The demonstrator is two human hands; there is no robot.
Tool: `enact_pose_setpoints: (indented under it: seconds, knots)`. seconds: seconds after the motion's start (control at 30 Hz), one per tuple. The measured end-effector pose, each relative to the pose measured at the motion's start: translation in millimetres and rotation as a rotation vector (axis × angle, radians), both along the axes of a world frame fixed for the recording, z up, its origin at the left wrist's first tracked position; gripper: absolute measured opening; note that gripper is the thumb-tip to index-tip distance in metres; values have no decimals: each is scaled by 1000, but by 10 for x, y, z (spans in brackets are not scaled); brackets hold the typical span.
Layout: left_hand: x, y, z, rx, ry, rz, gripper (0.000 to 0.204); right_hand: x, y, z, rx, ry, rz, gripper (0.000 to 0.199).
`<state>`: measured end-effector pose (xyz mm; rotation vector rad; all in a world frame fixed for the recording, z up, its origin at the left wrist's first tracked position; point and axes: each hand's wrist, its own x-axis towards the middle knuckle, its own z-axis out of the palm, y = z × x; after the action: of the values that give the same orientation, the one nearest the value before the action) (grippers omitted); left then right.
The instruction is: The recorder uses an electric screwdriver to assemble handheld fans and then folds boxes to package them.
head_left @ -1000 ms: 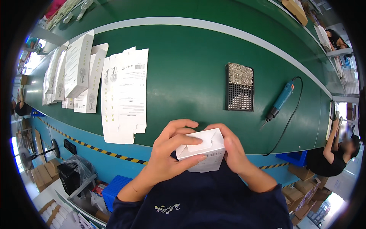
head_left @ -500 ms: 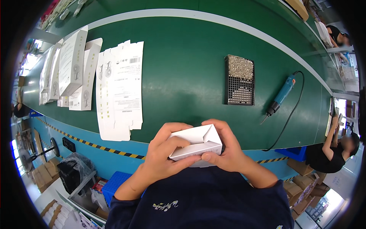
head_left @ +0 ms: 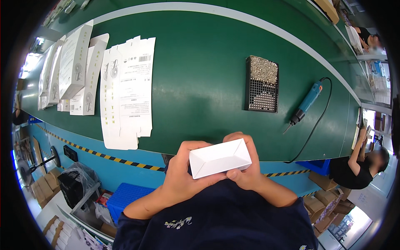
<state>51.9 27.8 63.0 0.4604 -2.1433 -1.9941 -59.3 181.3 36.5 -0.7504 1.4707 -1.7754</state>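
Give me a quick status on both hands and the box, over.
Left hand and right hand: both in a grip on the small white folded cardboard box. Box held above the green table's near edge. Nothing in the way.

Head-worn fisheye, downward, close over bench [head_left: 200, 62]

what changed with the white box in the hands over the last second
Both hands kept hold of the small white cardboard box and turned it: a second ago a flat side faced up, now its folded end with diagonal creases faces the camera. The left hand stays wrapped around its left side, the right hand behind and under it. The flat printed cartons, black screw tray and blue electric screwdriver lie unmoved on the green table.
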Motion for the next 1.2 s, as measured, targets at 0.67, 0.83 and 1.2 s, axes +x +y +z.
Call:
enact_pose_setpoints:
  seconds: [0.67,0.83,1.2]
  knots:
    - [253,-781,686,-821,-13,-83,110,-706,-401,541,562,214,446,41]
    - [232,-886,890,-1256,-135,-631,97,-771,-833,687,572,253,882,52]
    - [1075,-4102,1033,-794,-340,713,88,-655,-565,-128,180,-371,55,24]
